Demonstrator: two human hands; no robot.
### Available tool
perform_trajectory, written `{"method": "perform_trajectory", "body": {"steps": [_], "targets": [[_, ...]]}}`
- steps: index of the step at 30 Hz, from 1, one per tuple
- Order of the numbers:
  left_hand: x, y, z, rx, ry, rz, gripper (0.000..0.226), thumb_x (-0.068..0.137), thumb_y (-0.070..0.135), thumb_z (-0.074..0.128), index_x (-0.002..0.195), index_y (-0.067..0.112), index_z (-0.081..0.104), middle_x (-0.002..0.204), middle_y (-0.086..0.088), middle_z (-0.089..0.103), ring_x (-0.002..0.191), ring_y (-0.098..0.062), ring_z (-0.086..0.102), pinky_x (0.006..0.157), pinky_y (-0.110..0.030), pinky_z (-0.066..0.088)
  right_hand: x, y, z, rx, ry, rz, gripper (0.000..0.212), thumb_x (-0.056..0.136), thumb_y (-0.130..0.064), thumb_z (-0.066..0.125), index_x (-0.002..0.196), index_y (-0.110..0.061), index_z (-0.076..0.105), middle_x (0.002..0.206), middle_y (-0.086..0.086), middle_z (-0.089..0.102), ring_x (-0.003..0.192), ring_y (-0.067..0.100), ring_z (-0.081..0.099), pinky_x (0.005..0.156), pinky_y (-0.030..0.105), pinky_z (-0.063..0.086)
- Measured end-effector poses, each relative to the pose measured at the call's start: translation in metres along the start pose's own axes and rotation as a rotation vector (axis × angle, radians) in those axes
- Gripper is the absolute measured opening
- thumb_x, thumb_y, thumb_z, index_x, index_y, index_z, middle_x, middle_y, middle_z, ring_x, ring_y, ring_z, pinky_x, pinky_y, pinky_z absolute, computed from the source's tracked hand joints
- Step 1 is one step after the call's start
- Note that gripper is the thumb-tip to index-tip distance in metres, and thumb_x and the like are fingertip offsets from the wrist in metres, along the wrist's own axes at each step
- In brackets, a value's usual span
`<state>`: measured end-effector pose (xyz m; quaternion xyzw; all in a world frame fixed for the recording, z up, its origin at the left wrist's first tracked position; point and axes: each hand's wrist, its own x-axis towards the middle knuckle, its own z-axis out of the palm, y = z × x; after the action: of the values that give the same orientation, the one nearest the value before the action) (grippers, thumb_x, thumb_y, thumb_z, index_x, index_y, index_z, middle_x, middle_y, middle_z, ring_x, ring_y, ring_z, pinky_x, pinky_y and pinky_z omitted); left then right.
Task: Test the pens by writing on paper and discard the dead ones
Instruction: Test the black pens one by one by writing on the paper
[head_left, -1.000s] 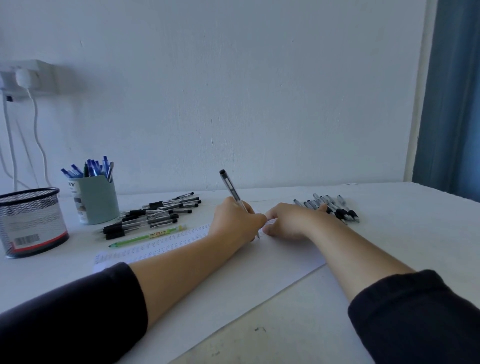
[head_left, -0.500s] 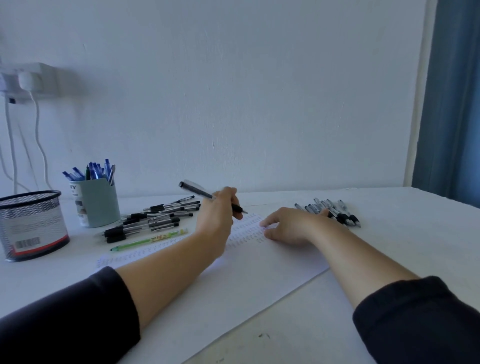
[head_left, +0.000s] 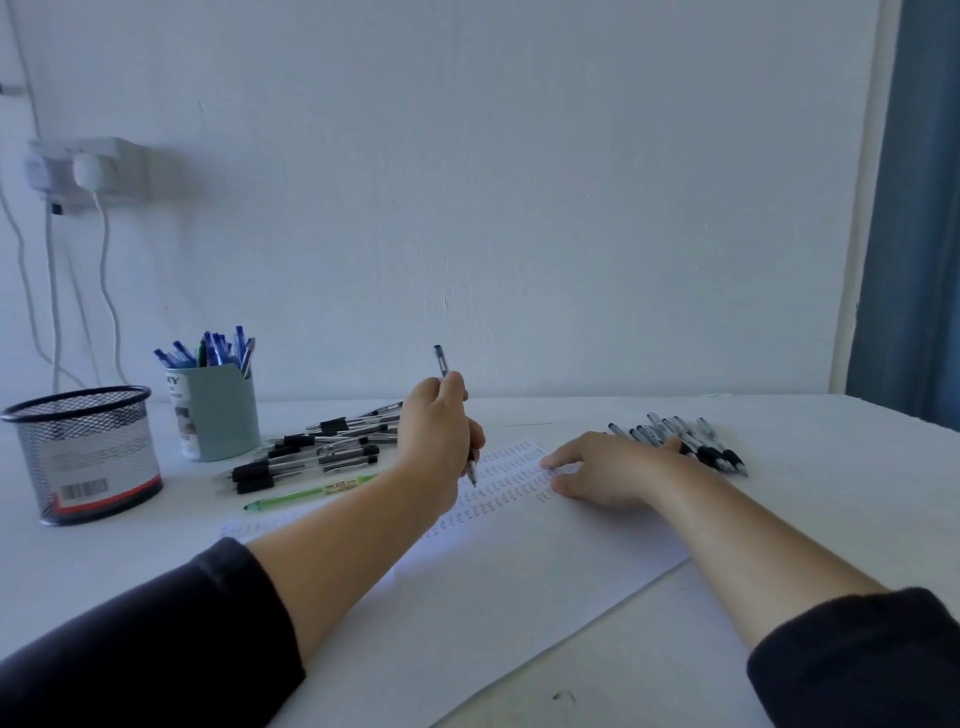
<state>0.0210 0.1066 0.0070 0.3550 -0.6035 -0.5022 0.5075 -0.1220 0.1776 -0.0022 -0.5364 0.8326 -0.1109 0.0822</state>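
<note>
Head view showed my left hand (head_left: 441, 441) gripping a black pen (head_left: 456, 415), fingers curled round its barrel, the pen nearly upright with its tip just above the sheet of paper (head_left: 519, 561). Rows of small test marks (head_left: 504, 480) ran across the far part of that sheet. My right hand (head_left: 602, 475) lay flat on the paper with relaxed, spread fingers, holding nothing. Just beyond my right wrist a small row of black pens (head_left: 691, 441) rested on the bench (head_left: 831, 493). To the left of the paper a larger heap of black pens (head_left: 311, 452) lay beside a green pen (head_left: 306, 493). Farther left stood a teal cup of blue pens (head_left: 215, 410) and a wire mesh basket (head_left: 83, 452).
</note>
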Motion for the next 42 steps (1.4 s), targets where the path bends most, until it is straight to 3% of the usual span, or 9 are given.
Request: {"method": "perform_trajectory", "body": {"steps": [9, 15, 18, 20, 22, 25, 28, 33, 42], "targets": [[0.003, -0.001, 0.000, -0.017, 0.032, -0.011, 0.023, 0.096, 0.019, 0.044, 0.075, 0.010, 0.046, 0.057, -0.004, 0.038, 0.047, -0.015, 0.030, 0.045, -0.024, 0.024, 0.001, 0.000, 0.000, 0.004, -0.003, -0.004, 0.037, 0.096, -0.049, 0.043, 0.132, -0.049, 0.045, 0.151, -0.016, 0.033, 0.146, 0.018, 0.016, 0.109, 0.066, -0.010], [0.009, -0.007, -0.001, 0.042, 0.061, 0.000, 0.013, 0.095, 0.019, 0.049, 0.084, 0.014, 0.052, 0.062, -0.002, 0.028, 0.054, -0.015, 0.022, 0.054, -0.028, 0.019, 0.002, 0.000, 0.001, 0.039, 0.032, -0.011, 0.035, 0.095, -0.046, 0.046, 0.130, -0.045, 0.049, 0.149, -0.013, 0.038, 0.144, 0.020, 0.022, 0.109, 0.065, -0.010], [0.010, -0.009, 0.000, 0.045, 0.052, -0.011, 0.023, 0.096, 0.018, 0.047, 0.077, 0.008, 0.054, 0.064, -0.005, 0.046, 0.054, -0.016, 0.032, 0.052, -0.028, 0.026, 0.002, -0.003, -0.001, 0.264, 0.094, -0.139, 0.024, 0.099, -0.035, 0.044, 0.114, -0.028, 0.061, 0.134, -0.004, 0.055, 0.130, 0.024, 0.045, 0.113, 0.052, 0.021], [0.007, -0.008, 0.001, 0.032, 0.033, -0.018, 0.026, 0.097, 0.016, 0.046, 0.075, 0.006, 0.057, 0.069, -0.006, 0.055, 0.057, -0.016, 0.042, 0.053, -0.028, 0.035, 0.000, -0.010, -0.003, 0.462, 0.155, -0.240, 0.027, 0.100, -0.028, 0.042, 0.108, -0.015, 0.064, 0.112, 0.002, 0.067, 0.107, 0.028, 0.059, 0.084, 0.031, 0.041], [0.005, -0.007, 0.001, -0.016, -0.007, -0.017, 0.022, 0.097, 0.014, 0.046, 0.080, 0.007, 0.060, 0.068, -0.005, 0.057, 0.057, -0.016, 0.046, 0.052, -0.026, 0.038, -0.001, -0.015, -0.004, 0.508, 0.193, -0.290, 0.019, 0.098, -0.027, 0.046, 0.104, -0.018, 0.062, 0.092, 0.000, 0.069, 0.081, 0.023, 0.060, 0.064, 0.026, 0.038], [0.003, -0.006, 0.002, -0.075, -0.088, -0.033, 0.018, 0.098, 0.014, 0.046, 0.095, 0.007, 0.062, 0.066, -0.006, 0.059, 0.055, -0.016, 0.048, 0.050, -0.026, 0.039, 0.003, -0.015, -0.003, 0.399, 0.244, -0.285, 0.008, 0.092, -0.027, 0.058, 0.086, -0.030, 0.061, 0.079, -0.005, 0.063, 0.069, 0.014, 0.055, 0.064, 0.027, 0.041], [-0.001, -0.008, 0.003, 0.010, -0.162, -0.055, 0.016, 0.100, 0.020, 0.045, 0.091, 0.017, 0.058, 0.070, -0.006, 0.061, 0.056, -0.015, 0.049, 0.049, -0.025, 0.038, 0.004, -0.008, -0.006, 0.327, 0.385, -0.152, 0.011, 0.090, -0.030, 0.059, 0.080, -0.030, 0.060, 0.083, -0.008, 0.061, 0.085, 0.019, 0.055, 0.087, 0.037, 0.039], [-0.001, -0.012, 0.005, 0.104, -0.216, -0.039, 0.011, 0.098, 0.018, 0.047, 0.096, 0.021, 0.057, 0.073, -0.006, 0.061, 0.055, -0.016, 0.049, 0.048, -0.024, 0.035, 0.008, 0.023, -0.017, 0.172, 0.606, 0.348, 0.011, 0.090, -0.023, 0.054, 0.096, -0.019, 0.063, 0.096, 0.004, 0.063, 0.106, 0.028, 0.053, 0.092, 0.040, 0.029], [0.001, -0.014, 0.005, 0.163, -0.233, -0.036, 0.015, 0.097, 0.013, 0.047, 0.099, 0.013, 0.062, 0.068, -0.004, 0.060, 0.052, -0.014, 0.049, 0.046, -0.023, 0.036, 0.001, 0.051, -0.016, 0.142, 0.521, 0.697, 0.009, 0.085, -0.009, 0.051, 0.090, -0.015, 0.047, 0.093, 0.008, 0.047, 0.116, 0.031, 0.043, 0.104, 0.042, 0.024]]}}
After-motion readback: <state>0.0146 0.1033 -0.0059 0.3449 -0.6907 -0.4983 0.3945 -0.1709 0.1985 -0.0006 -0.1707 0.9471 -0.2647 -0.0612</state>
